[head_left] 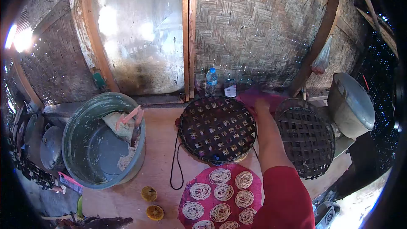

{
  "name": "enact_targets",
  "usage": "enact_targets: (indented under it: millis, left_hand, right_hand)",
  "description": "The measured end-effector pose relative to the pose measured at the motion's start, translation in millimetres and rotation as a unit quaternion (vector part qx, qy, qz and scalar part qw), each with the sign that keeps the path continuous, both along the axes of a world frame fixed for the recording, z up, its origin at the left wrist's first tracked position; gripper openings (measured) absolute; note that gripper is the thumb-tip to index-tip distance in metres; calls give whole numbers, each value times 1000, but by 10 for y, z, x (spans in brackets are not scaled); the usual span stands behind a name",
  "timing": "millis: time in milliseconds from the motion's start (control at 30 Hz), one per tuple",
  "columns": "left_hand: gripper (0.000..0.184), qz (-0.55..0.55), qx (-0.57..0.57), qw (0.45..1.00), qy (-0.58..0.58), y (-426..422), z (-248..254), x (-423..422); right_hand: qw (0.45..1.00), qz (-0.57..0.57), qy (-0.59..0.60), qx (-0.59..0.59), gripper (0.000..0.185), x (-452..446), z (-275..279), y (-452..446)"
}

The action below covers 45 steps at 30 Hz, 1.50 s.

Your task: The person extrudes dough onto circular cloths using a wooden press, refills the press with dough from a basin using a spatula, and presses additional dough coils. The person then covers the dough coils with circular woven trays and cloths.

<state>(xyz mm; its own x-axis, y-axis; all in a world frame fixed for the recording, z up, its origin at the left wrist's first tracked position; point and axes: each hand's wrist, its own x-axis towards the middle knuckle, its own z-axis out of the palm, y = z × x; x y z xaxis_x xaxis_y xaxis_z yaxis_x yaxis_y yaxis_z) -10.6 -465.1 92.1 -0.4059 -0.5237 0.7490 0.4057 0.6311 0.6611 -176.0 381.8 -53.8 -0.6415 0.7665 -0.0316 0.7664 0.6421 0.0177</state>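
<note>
My right hand point(262, 105) reaches past the round woven tray point(217, 129) to a purple-pink sheet point(246, 97) at the back of the table; its fingers are hard to make out against the sheet. In front of the tray, a pink sheet point(212, 185) carries several white noodle-like coils point(223, 192). A black cord point(174, 165) hangs from the tray's left side. My left hand does not show.
At left stands a large green tub point(70, 144) with whitish dough and a pink-handled tool. Two yellow-brown round pieces point(149, 194) lie near the front. A water bottle point(211, 80) stands behind. More woven trays point(305, 142) and a metal pot point(349, 106) are at right.
</note>
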Motion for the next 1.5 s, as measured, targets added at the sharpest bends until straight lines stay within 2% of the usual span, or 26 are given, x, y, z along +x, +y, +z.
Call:
enact_targets:
  millis: [67, 133, 167, 233, 267, 333, 433, 500, 567, 633, 700, 767, 833, 867, 900, 967, 1000, 1067, 1167, 1200, 1233, 1300, 1333, 1367, 1433, 1500]
  left_hand:
    - [61, -1, 8, 1000, -23, -113, -69, 50]
    - [62, -4, 18, 999, -47, -178, -125, 40]
    - [61, -6, 35, 999, -10, -180, -163, 18]
    - [61, -8, 54, 998, 28, -146, -151, 44]
    - [62, -8, 41, 999, 7, -106, -101, 77]
    - [63, -7, 31, 999, -11, -60, -63, 120]
    - [61, -17, 41, 999, -26, -55, -82, 171]
    - [58, 25, 32, 998, -45, -117, -147, 192]
    - [50, 62, 25, 996, -55, -104, -172, 250]
    - [49, 41, 3, 999, -28, -478, -504, 167]
    - [50, 33, -8, 999, -29, -808, -723, 135]
    - [55, 59, -64, 993, -75, -665, -597, 207]
    - [54, 37, 14, 997, -63, -551, -539, 165]
    - [57, 10, 80, 997, -22, -647, -638, 84]
    - [56, -33, 22, 998, -51, -774, -593, 53]
    - [52, 36, 34, 998, -38, -619, -470, -48]
    - [53, 16, 31, 998, -44, -558, -368, -92]
    - [57, -24, 52, 994, -88, -660, -347, -162]
    - [60, -2, 5, 997, -77, -613, -245, -294]
    - [57, -44, 58, 995, -71, -611, -244, -324]
    - [54, 11, -7, 996, -90, -674, -261, -352]
    - [49, -66, 46, 994, -69, -673, -255, -381]
    - [45, -57, 45, 995, -74, -699, -257, -427]
    - [46, -102, 77, 991, -50, -663, -259, -406]
    - [48, -126, 73, 989, -38, -673, -261, -409]
    - [49, -121, 50, 991, -35, -643, -209, -403]
  right_hand:
    - [999, -34, 1, -9, 30, 18, 17, 210]
    - [994, 40, -100, 2, 32, -66, -69, 658]
    - [994, 39, -102, 3, 32, -30, 64, 655]
    - [998, 11, 40, 37, 33, 73, 382, 659]
    - [998, 10, 41, 38, 33, 51, 446, 736]
    - [983, -10, 99, 156, 24, -87, 394, 1162]
    - [972, 45, 181, 144, 22, -48, 968, 1025]
    - [932, 73, 337, 114, 20, 13, 1369, 707]
    - [927, 78, 360, 76, 26, 109, 1882, 139]
    - [913, 118, 385, 62, 23, 124, 2221, -150]
    - [905, 183, 379, 57, 23, 169, 2554, -441]
    - [895, 248, 367, 50, 23, 325, 2842, -869]
    - [864, 354, 350, 66, 25, 553, 3147, -1414]
    - [866, 354, 348, 62, 25, 692, 3269, -1685]
    - [859, 376, 342, 58, 25, 862, 3357, -1958]
    - [857, 393, 330, 45, 25, 1220, 3515, -2424]
    - [847, 401, 347, 41, 24, 1393, 3582, -2633]
    - [844, 404, 351, 22, 24, 1770, 3632, -3013]
    - [818, 380, 432, -9, 23, 2216, 3725, -3388]
    - [799, 381, 466, -20, 23, 2336, 3736, -3435]
    - [778, 381, 499, -30, 24, 2440, 3729, -3456]
    - [785, 340, 512, -74, 23, 2626, 3673, -3442]
    - [789, 297, 524, -116, 23, 2718, 3634, -3416]
    - [790, 300, 521, -118, 23, 2792, 3549, -3342]
    - [819, 239, 507, -122, 22, 2871, 3214, -3128]
    - [813, 226, 517, -142, 23, 2916, 2752, -2998]
